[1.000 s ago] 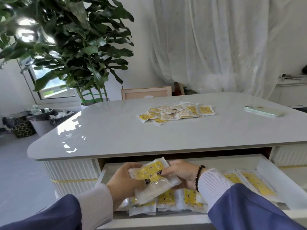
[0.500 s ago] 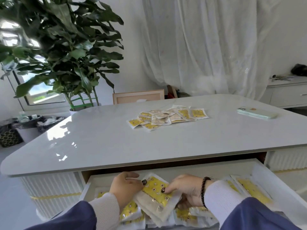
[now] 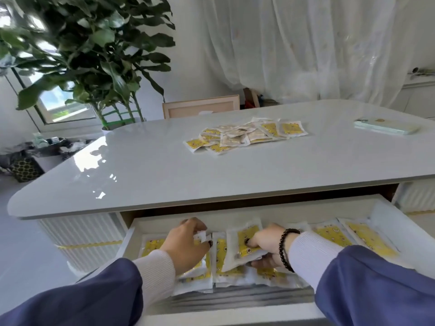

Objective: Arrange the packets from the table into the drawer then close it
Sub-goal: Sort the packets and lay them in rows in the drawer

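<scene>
The white drawer (image 3: 386, 215) under the table stands pulled out, with several yellow-and-white packets lying flat in a row inside it. My right hand (image 3: 268, 245) grips one yellow packet (image 3: 244, 243) and holds it tilted over the row in the middle of the drawer. My left hand (image 3: 188, 245) is in the drawer's left part, its fingers pinching the white edge of a packet (image 3: 200, 236). A loose pile of packets (image 3: 244, 135) lies on the table top, far from both hands.
A pale green phone (image 3: 386, 127) lies at the table's (image 3: 141, 175) far right. A big leafy plant (image 3: 89, 48) stands behind the table's left end, a chair back (image 3: 200, 109) at the far side. White curtains hang behind.
Both hands have gone down from above the drawer into it. The packet they held together is now lower, over the middle row, in my right hand; my left hand shifted left.
</scene>
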Demonstrator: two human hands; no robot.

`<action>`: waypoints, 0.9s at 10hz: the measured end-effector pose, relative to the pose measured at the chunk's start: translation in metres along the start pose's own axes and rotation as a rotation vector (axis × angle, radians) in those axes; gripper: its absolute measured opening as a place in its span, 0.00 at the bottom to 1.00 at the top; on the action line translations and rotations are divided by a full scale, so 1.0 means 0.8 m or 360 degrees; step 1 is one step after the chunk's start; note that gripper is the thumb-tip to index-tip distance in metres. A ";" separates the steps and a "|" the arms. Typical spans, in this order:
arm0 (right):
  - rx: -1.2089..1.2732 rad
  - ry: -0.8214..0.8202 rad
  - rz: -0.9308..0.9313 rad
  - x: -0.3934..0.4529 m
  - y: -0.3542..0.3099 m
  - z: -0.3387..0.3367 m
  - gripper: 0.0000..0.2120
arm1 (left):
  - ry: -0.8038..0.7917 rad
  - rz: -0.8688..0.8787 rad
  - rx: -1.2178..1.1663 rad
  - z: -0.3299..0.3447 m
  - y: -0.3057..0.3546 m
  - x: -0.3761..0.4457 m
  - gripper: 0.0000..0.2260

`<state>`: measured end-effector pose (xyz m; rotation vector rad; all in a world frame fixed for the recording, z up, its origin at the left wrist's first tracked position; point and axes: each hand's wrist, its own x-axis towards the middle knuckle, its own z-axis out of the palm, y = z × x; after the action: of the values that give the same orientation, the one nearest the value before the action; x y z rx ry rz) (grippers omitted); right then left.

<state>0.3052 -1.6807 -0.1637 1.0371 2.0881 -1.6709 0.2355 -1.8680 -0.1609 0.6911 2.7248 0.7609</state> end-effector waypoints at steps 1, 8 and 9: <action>-0.0581 -0.0027 -0.0071 0.018 0.004 0.010 0.17 | -0.0360 -0.0101 0.0333 0.009 -0.014 0.000 0.27; -0.0719 0.0149 -0.0212 -0.018 -0.013 0.003 0.05 | -0.0375 0.0062 0.0866 0.009 0.020 0.007 0.23; -0.0706 0.0204 -0.0223 -0.029 -0.018 -0.006 0.06 | -0.0337 0.0122 0.0808 -0.010 0.047 0.005 0.22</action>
<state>0.3128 -1.6859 -0.1373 0.8874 2.5076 -1.1328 0.2435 -1.8410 -0.1345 0.9187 2.7125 -0.0102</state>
